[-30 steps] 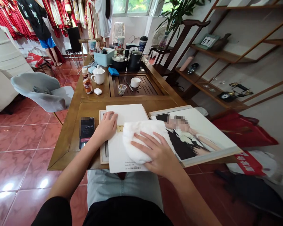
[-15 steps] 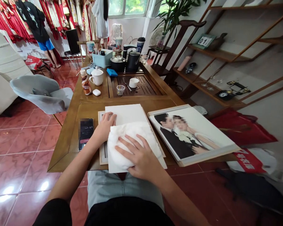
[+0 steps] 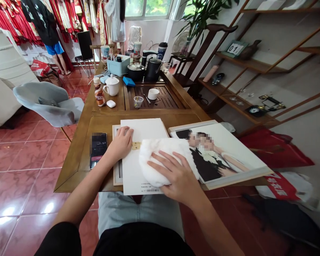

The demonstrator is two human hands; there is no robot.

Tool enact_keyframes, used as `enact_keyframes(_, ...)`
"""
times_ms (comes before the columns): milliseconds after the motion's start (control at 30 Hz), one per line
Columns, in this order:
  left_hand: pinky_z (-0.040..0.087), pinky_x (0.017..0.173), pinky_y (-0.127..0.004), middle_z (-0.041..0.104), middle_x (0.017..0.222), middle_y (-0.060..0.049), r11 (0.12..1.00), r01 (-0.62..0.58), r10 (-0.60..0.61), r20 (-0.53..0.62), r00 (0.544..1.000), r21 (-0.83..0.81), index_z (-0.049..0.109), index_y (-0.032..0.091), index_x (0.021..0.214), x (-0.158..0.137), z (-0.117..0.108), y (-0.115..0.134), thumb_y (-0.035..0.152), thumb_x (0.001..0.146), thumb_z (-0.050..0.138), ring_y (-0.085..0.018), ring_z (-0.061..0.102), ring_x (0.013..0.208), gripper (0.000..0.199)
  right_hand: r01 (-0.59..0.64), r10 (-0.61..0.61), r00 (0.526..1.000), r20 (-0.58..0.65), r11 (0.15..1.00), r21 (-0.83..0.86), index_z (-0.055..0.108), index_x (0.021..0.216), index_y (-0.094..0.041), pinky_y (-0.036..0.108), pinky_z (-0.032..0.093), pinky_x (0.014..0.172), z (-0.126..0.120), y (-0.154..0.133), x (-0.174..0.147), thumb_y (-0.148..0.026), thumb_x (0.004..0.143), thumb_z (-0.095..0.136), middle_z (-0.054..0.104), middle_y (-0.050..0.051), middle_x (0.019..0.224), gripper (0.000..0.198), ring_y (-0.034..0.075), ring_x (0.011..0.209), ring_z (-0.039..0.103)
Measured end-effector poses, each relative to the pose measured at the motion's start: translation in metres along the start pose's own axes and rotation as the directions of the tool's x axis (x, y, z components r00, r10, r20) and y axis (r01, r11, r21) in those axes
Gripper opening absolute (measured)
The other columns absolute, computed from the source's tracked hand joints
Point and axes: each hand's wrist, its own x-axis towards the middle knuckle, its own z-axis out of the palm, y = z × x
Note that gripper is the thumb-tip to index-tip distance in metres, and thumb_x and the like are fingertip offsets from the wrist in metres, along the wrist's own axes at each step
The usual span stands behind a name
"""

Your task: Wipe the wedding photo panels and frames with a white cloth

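Head view, left to right: a phone (image 3: 99,153) lies on the worktop (image 3: 78,172) near the left forearm. The left hand (image 3: 121,142) rests on the far left part of a white board (image 3: 132,172), fingers close together and slightly bent; no pinch is evident. Its position on the board is unchanged from half a second ago.

The board lies flat at the near edge of the worktop, over a pale frame (image 3: 117,180). Its long axis runs away from the person; the short edge bearing a barcode (image 3: 150,190) faces the person.

Change noted: the white cloth (image 3: 150,170) has shifted rightward, exposing a gold patch (image 3: 136,145) and the barcode. This is judged a sideways stroke across the board. The bunched cloth appears wider side to side. The right hand (image 3: 179,174) presses on it, fingers spread and pointing far left. Rightmost, a framed photograph (image 3: 212,169) lies angled beside the board.
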Motion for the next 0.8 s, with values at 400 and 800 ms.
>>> enact_keyframes(400, 0.041, 0.116, -0.054, 0.047, 0.142, -0.019, 1.000, -0.014, 0.014, -0.010, 1.000, -0.007, 0.050, 0.016, 0.136, 0.001, 0.001, -0.003, 0.020, 0.104, 0.036, -0.032, 0.040, 0.141, 0.035, 0.096, -0.098, 0.995, 0.024, 0.993, 0.069, 0.062, 0.136, -0.025, 0.054, 0.025, 0.117, 0.005, -0.008, 0.007, -0.020, 0.075, 0.055, 0.058, 0.006, 0.150, 0.062, 0.029, 0.140, 0.049)
enact_keyframes(800, 0.041, 0.116, -0.054, 0.047, 0.142, -0.019, 1.000, -0.024, 0.024, -0.005, 1.000, -0.001, 0.050, 0.016, 0.136, 0.000, 0.000, -0.002, 0.021, 0.104, 0.035, -0.032, 0.040, 0.141, 0.036, 0.111, -0.112, 0.993, 0.022, 0.993, 0.051, 0.061, 0.138, -0.025, 0.055, 0.025, 0.117, 0.006, -0.021, 0.007, -0.023, 0.077, 0.056, 0.058, 0.007, 0.151, 0.061, 0.031, 0.140, 0.049)
